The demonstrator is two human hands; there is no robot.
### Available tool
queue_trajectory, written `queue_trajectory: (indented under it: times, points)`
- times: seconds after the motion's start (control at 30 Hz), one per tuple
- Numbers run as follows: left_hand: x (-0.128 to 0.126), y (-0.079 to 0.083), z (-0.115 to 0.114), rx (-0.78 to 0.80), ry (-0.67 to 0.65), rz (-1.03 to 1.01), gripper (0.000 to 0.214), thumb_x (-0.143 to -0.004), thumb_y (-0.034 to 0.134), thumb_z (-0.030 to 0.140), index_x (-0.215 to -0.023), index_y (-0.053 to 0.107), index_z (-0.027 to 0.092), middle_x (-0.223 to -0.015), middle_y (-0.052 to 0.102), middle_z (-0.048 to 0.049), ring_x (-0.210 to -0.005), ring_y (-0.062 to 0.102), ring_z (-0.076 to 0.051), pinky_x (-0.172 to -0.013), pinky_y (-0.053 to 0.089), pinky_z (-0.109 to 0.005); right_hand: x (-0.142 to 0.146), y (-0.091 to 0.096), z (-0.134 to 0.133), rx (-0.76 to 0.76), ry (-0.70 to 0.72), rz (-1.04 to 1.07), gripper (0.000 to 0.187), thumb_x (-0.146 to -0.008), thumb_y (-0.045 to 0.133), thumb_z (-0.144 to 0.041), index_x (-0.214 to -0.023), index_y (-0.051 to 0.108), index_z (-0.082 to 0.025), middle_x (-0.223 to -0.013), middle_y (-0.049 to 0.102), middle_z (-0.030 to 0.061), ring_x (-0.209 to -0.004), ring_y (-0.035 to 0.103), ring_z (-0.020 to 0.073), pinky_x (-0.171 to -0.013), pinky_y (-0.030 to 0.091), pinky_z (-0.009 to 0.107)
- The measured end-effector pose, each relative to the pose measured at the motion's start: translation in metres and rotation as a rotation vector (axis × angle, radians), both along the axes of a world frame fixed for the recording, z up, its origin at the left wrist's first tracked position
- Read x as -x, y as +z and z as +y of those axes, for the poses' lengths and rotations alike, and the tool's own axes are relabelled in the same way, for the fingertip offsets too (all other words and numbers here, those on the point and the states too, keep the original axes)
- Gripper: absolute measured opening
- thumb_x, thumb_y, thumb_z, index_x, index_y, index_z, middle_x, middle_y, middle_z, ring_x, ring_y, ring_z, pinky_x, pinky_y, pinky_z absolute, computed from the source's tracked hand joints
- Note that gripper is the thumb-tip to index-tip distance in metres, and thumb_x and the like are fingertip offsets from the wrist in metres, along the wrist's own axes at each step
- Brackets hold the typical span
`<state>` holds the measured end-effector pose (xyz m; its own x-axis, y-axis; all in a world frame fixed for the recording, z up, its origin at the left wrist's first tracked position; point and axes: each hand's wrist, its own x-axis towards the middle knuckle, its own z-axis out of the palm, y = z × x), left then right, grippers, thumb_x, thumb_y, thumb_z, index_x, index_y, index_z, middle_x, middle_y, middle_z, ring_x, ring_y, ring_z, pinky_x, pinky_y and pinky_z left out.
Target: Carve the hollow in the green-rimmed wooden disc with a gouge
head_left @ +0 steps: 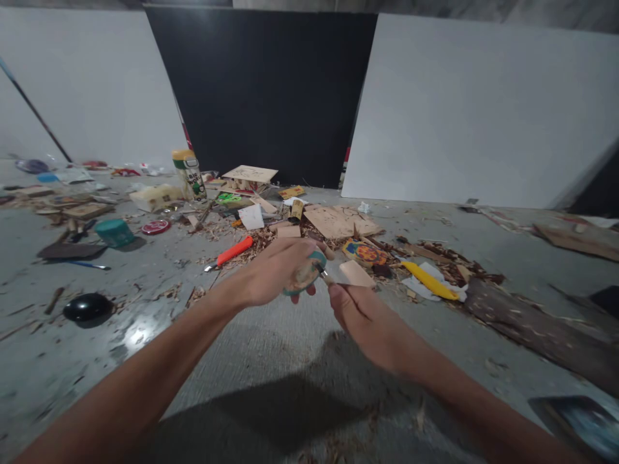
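My left hand (278, 267) is closed around a small round wooden piece (304, 274) with a teal-painted rim and a bare, pale middle. Its fingertips show below the piece. In my right hand (360, 316), thumb and fingers pinch a thin paintbrush (323, 273), whose dark tip touches or nearly touches the piece's right side. Part of the brush handle is hidden by the fingers. Just beyond the right hand lies a flat pale wood block (358, 274). An orange utility knife (235, 251) rests on the floor left of my left hand.
Wood shavings and scraps litter the concrete floor. A yellow-handled tool (430, 280) and a bark-like dark slab (532, 328) lie at right. On the left are a teal container (114, 232), a black dome-shaped object (87, 308) and a blue brush (89, 265). A bottle (189, 175) stands near the wall panels.
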<state>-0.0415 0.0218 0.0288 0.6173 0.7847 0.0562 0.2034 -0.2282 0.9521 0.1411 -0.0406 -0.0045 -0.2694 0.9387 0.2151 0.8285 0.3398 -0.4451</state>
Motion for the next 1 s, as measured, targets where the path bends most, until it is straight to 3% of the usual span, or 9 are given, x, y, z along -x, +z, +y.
queue_trajectory:
  times: [0.1, 0.23, 0.5, 0.63, 0.77, 0.9, 1.0]
  points:
    - [0.001, 0.001, -0.001, 0.003, 0.019, 0.000, 0.044, -0.098, 0.037, 0.047, -0.095, 0.065, 0.013, -0.071, 0.065, -0.0062, -0.054, 0.060, -0.013, -0.048, 0.051, -0.024, 0.000, -0.001, 0.000, -0.017, -0.037, -0.030, 0.042, -0.101, 0.024, -0.039, -0.078, 0.054, -0.020, -0.069, 0.060, 0.0066, -0.058, 0.051, 0.0179, -0.053, 0.030, 0.028]
    - [-0.002, -0.001, -0.003, 0.050, 0.023, 0.075, 0.046, -0.097, 0.036, 0.051, -0.103, 0.064, 0.013, -0.074, 0.066, -0.0065, -0.063, 0.065, -0.017, -0.048, 0.053, -0.024, -0.006, -0.005, 0.001, -0.014, -0.107, -0.100, 0.029, -0.095, 0.035, -0.033, -0.081, 0.055, -0.018, -0.059, 0.054, 0.0054, -0.049, 0.043, 0.0175, -0.051, 0.019, 0.030]
    - [-0.014, -0.020, 0.001, 0.040, -0.027, 0.155, 0.052, -0.098, 0.030, 0.054, -0.091, 0.061, 0.013, -0.073, 0.065, -0.0072, -0.058, 0.063, -0.016, -0.047, 0.052, -0.025, -0.017, -0.001, -0.006, 0.177, 0.034, -0.108, 0.049, -0.104, 0.019, -0.035, -0.064, 0.044, -0.022, -0.056, 0.054, 0.0008, -0.049, 0.051, 0.0130, -0.048, 0.034, 0.024]
    - [-0.012, -0.029, 0.007, -0.016, -0.126, 0.129, 0.049, -0.098, 0.029, 0.050, -0.090, 0.061, 0.014, -0.079, 0.065, -0.0087, -0.061, 0.065, -0.017, -0.046, 0.052, -0.024, -0.019, -0.002, -0.002, 0.121, -0.015, -0.180, 0.037, -0.101, 0.030, -0.030, -0.076, 0.055, -0.018, -0.070, 0.063, 0.0086, -0.062, 0.055, 0.0188, -0.054, 0.032, 0.029]
    - [-0.015, -0.028, 0.008, 0.012, -0.150, 0.199, 0.039, -0.095, 0.035, 0.043, -0.093, 0.060, 0.012, -0.084, 0.063, -0.0088, -0.058, 0.064, -0.016, -0.040, 0.050, -0.023, -0.024, 0.002, 0.002, 0.099, -0.049, -0.264, 0.028, -0.096, 0.039, -0.028, -0.084, 0.060, -0.014, -0.064, 0.060, 0.0106, -0.059, 0.052, 0.0219, -0.054, 0.026, 0.031]
    - [-0.018, -0.022, 0.006, -0.004, -0.185, 0.185, 0.036, -0.093, 0.041, 0.041, -0.091, 0.060, 0.011, -0.079, 0.063, -0.0078, -0.059, 0.065, -0.017, -0.040, 0.051, -0.023, -0.023, 0.009, 0.002, 0.183, 0.056, -0.237, 0.044, -0.102, 0.027, -0.034, -0.068, 0.052, -0.019, -0.060, 0.057, 0.0047, -0.056, 0.053, 0.0165, -0.052, 0.032, 0.027]
    - [-0.016, -0.017, 0.004, -0.001, -0.161, 0.150, 0.045, -0.097, 0.033, 0.044, -0.087, 0.062, 0.011, -0.072, 0.063, -0.0078, -0.057, 0.064, -0.016, -0.043, 0.053, -0.024, -0.020, 0.013, 0.001, 0.230, 0.101, -0.223, 0.055, -0.105, 0.017, -0.037, -0.060, 0.045, -0.021, -0.051, 0.051, 0.0002, -0.048, 0.051, 0.0128, -0.047, 0.033, 0.023]
